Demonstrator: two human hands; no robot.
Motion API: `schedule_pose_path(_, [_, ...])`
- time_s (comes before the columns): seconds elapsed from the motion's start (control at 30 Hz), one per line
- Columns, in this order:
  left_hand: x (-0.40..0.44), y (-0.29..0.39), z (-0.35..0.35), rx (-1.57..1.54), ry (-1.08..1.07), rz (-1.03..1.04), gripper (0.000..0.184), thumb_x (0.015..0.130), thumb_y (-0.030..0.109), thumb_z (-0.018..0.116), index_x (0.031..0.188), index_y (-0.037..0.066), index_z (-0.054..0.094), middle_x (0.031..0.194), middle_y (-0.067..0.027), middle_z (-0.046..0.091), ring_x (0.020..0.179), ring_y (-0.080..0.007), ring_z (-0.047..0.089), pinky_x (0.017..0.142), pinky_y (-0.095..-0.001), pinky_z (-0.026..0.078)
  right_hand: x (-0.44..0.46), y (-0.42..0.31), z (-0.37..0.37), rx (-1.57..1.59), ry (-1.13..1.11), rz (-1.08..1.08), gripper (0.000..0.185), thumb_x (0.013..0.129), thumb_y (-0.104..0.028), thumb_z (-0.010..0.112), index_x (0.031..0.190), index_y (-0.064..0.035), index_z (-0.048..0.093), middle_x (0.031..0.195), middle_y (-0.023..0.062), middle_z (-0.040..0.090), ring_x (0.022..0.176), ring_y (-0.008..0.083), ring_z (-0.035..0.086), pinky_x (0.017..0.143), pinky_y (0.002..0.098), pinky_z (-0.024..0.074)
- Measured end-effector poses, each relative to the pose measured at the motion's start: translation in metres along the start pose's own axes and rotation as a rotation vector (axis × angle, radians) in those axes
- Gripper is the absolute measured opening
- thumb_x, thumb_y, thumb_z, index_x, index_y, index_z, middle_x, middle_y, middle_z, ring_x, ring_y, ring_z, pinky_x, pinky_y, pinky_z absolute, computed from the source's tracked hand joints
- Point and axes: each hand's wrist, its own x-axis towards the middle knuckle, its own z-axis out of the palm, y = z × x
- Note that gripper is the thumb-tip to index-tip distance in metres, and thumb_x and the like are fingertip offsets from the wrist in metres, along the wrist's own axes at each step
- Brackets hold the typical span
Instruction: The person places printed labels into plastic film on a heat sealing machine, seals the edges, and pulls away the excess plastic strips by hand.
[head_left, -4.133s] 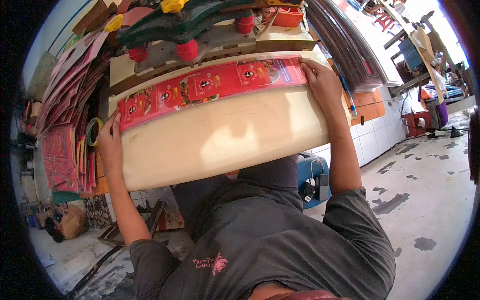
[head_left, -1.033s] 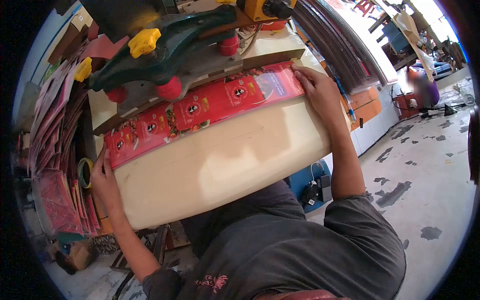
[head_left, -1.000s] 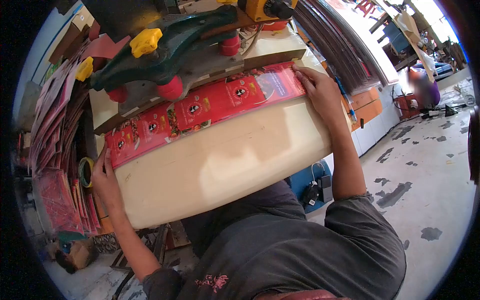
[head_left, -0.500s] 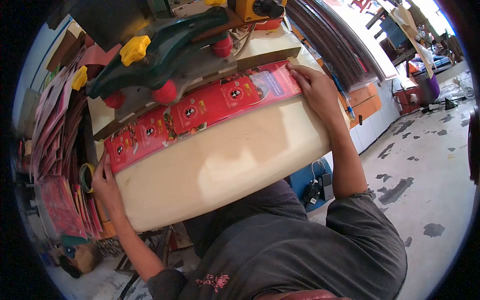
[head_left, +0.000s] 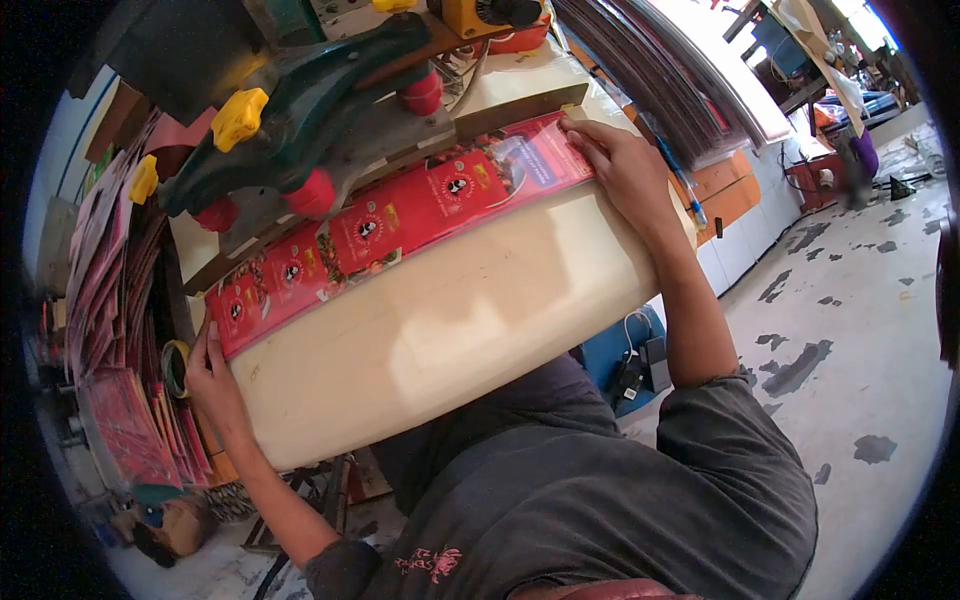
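A long red printed strip (head_left: 410,222) lies along the back of a cream, rounded-front work surface (head_left: 450,320), its far edge against a low metal bar. At the strip's left end, my left hand (head_left: 212,375) grips the end with its fingertips at the corner. My right hand (head_left: 622,170) holds the other end, thumb and fingers at the right corner. Just behind the strip stands a dark green machine frame (head_left: 330,100) with red cylinders (head_left: 312,192) and yellow knobs (head_left: 239,119).
Stacks of pink and red sheets (head_left: 110,260) stand at the left, beside a roll of tape (head_left: 176,368). Dark-edged stacked sheets (head_left: 660,80) and a blue pen (head_left: 690,205) are at the right. A blue stool (head_left: 610,355) with a charger stands below.
The view has shifted and tilted since the earliest frame, with the machine now nearer and larger. Both hands keep their places at the strip's ends.
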Motion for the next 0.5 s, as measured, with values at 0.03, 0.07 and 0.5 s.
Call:
schedule_pose_path(0.03, [-0.0003, 0.0019, -0.0009, 0.012, -0.004, -0.015, 0.043, 0.105, 0.032, 0.049, 0.13, 0.0, 0.063, 0.124, -0.0205, 0.067, 0.114, -0.0288, 0.065, 0.099, -0.0354, 0.046, -0.0001, 0.0006, 0.0002, 0.001, 0.001, 0.001, 0.029, 0.097, -0.044, 0.058, 0.118, -0.0296, 0.073, 0.095, 0.0143, 0.073, 0.087, 0.0348, 0.069, 0.076, 0.0456, 0.0524])
schedule_pose_path(0.07, [-0.0004, 0.0035, -0.0016, 0.024, -0.008, -0.031, 0.042, 0.105, 0.031, 0.049, 0.13, 0.0, 0.063, 0.125, -0.0206, 0.067, 0.114, -0.0288, 0.065, 0.099, -0.0353, 0.046, -0.0001, 0.0013, 0.0003, 0.001, -0.003, 0.003, 0.029, 0.097, -0.043, 0.058, 0.118, -0.0293, 0.073, 0.095, 0.0146, 0.073, 0.087, 0.0349, 0.069, 0.077, 0.0457, 0.0524])
schedule_pose_path(0.5, [-0.0004, 0.0001, -0.0012, -0.012, -0.007, 0.002, 0.046, 0.105, 0.036, 0.05, 0.13, -0.001, 0.063, 0.124, -0.0208, 0.067, 0.113, -0.0286, 0.065, 0.098, -0.0353, 0.046, -0.0002, -0.0063, -0.0041, 0.011, -0.027, 0.028, 0.029, 0.098, -0.038, 0.06, 0.118, -0.021, 0.073, 0.105, 0.0104, 0.074, 0.095, 0.0282, 0.071, 0.082, 0.0354, 0.0522])
